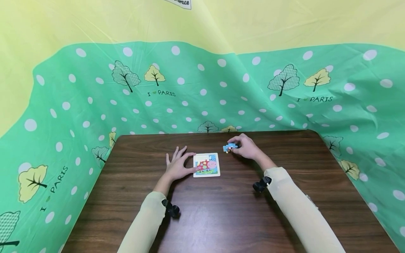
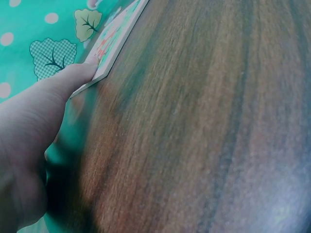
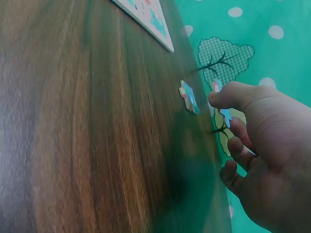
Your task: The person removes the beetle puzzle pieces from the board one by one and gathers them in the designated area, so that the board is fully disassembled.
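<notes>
Just below the frame's centre, the left hand (image 1: pixel 177 168) spreads its fingers, thumb and forefinger on the puzzle board's (image 1: pixel 202 158) left side, seemingly steadying it, while to the right the right hand (image 1: pixel 248 147) pinches a piece (image 3: pixel 225 115) near another piece (image 3: pixel 189 98).

My head view is looking forward and down across the table (image 1: pixel 221 211); both wrist views are looking closer, sharing the puzzle board (image 1: pixel 207 175).

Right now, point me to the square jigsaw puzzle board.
In the head view, the square jigsaw puzzle board lies on the wooden table between the left hand, which touches its left side, and the right hand farther off.
</notes>
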Demonstrator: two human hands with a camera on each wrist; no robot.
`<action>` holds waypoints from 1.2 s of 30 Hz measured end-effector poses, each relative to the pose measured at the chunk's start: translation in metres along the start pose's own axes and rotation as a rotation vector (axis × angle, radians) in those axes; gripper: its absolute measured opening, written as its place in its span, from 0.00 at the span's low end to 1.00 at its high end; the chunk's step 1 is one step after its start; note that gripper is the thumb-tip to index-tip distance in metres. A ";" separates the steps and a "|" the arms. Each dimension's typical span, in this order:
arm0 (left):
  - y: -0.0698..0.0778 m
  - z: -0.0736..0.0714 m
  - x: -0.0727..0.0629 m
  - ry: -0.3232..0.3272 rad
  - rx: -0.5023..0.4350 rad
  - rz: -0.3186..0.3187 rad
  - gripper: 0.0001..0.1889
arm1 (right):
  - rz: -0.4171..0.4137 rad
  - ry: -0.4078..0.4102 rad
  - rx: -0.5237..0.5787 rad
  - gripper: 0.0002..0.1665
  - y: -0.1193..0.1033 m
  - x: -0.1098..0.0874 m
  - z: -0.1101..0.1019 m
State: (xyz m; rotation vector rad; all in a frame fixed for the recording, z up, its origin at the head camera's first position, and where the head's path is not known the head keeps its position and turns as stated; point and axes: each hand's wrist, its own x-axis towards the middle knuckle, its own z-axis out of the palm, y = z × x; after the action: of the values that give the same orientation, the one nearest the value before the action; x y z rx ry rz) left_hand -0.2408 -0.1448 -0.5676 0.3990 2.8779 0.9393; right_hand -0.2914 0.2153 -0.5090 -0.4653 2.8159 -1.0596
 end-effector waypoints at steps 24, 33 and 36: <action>-0.001 0.000 0.000 -0.002 0.002 0.000 0.41 | 0.003 0.005 -0.006 0.22 0.027 -0.002 -0.004; -0.001 0.000 0.000 -0.004 0.001 -0.005 0.40 | -0.027 0.004 -0.021 0.22 0.033 0.000 0.000; 0.000 0.000 0.000 -0.003 0.004 -0.006 0.40 | -0.020 -0.002 -0.022 0.23 0.035 0.000 0.001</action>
State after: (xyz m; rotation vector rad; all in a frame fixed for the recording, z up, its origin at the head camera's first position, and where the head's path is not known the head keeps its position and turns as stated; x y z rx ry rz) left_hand -0.2403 -0.1446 -0.5674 0.3920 2.8773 0.9314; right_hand -0.3004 0.2399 -0.5326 -0.4979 2.8301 -1.0321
